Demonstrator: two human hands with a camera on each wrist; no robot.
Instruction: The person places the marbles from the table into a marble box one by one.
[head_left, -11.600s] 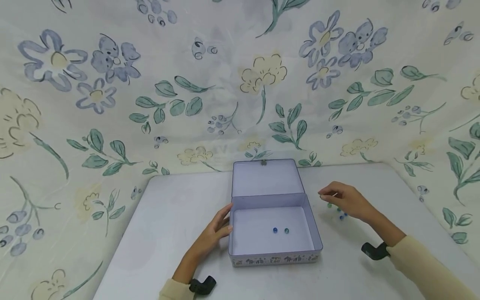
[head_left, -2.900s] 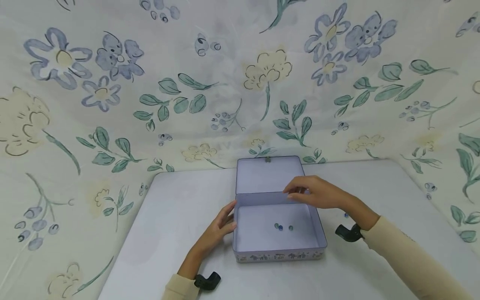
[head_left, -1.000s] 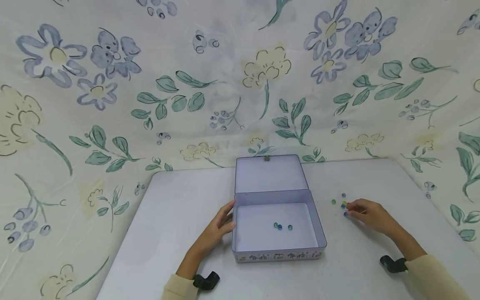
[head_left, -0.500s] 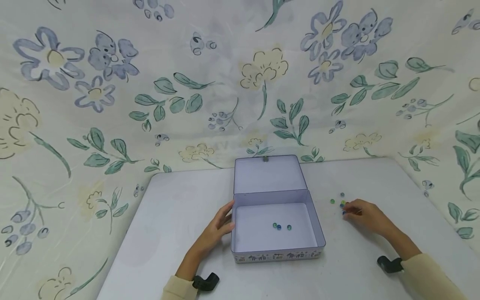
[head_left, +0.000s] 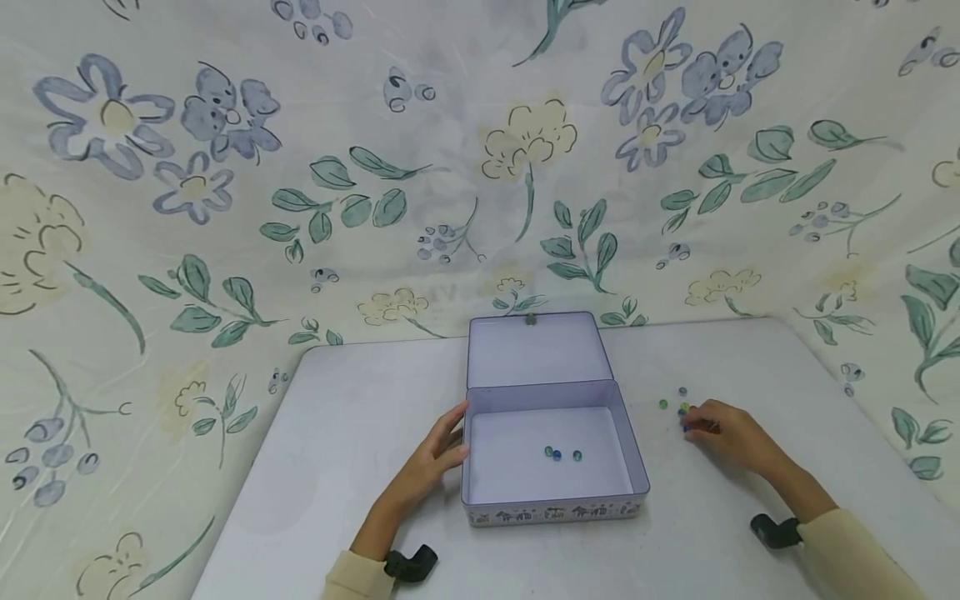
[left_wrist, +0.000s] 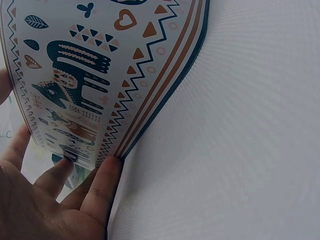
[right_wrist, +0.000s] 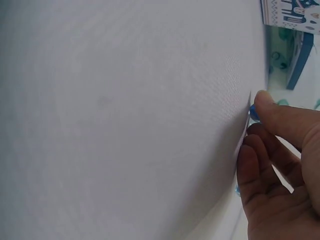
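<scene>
A lavender tin box stands on the table with its hinged lid raised. Three marbles lie on its floor: a green marble, a blue marble and a teal marble. My left hand rests against the box's left side; in the left wrist view its fingertips touch the printed wall. Right of the box, my right hand has thumb and forefinger around another blue marble, low at the table. Beside its fingertips are a green marble and several others.
A further bluish marble sits behind the group. The white table ends at a floral cloth backdrop. Each wrist wears a black camera mount, such as the right one.
Since 11.6 s ago the box has gone from two marbles to three. The right hand, over the box 2.9 s ago, came back to the loose marbles and now closes on one. Left hand stays.
</scene>
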